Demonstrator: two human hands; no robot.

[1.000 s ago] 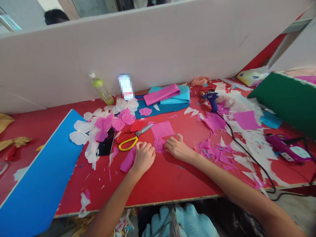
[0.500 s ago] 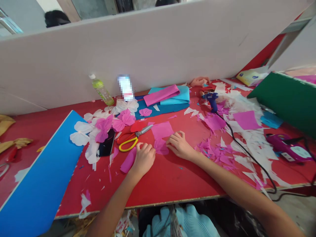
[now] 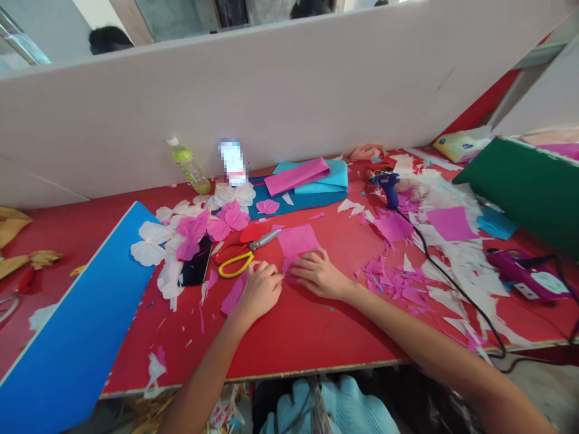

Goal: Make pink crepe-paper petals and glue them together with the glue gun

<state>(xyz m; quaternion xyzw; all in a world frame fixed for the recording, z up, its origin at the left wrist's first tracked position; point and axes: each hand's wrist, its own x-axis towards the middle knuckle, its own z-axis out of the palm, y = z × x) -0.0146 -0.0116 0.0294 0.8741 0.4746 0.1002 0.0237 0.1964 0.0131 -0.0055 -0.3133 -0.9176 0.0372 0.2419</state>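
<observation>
A pink crepe paper petal (image 3: 287, 264) lies on the red table, mostly covered by my right hand (image 3: 320, 275), whose fingers stretch flat across it. My left hand (image 3: 262, 287) has its fingers curled, with the tips closed at the petal's left edge. Just beyond them lies a pink paper square (image 3: 298, 239). Yellow-and-red-handled scissors (image 3: 237, 262) rest left of the square, blades pointing away to the right. Under and beside my left wrist is another piece of pink paper (image 3: 233, 296).
White and pink paper flowers (image 3: 192, 232) surround a dark phone (image 3: 197, 265). A blue board (image 3: 85, 319) stands left, a green board (image 3: 525, 187) right. Paper scraps (image 3: 398, 277), a glue gun (image 3: 388, 188) and its black cord occupy the right side. A bottle (image 3: 190, 169) leans against the partition.
My right hand has moved left and flattened over the pink petal, covering most of it. My left hand has stayed nearly in place at the petal's edge.
</observation>
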